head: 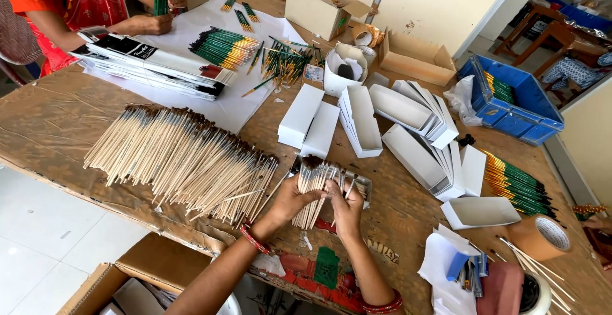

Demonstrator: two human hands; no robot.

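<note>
Brush bundle (315, 184): one, table centre, gripped by left hand (290, 200) and right hand (344, 206); long axis near 12–6 o'clock, bristles at 12. Loose brush pile (178, 159): one, at 9. Tape rolls (542, 235): two, at 4.

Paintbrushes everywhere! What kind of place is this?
Probably a small workshop where paintbrushes get sorted and packed. Both hands, left hand and right hand, hold a bundle of brushes beside a big pile of brushes, with empty white boxes and a blue crate nearby.
</note>
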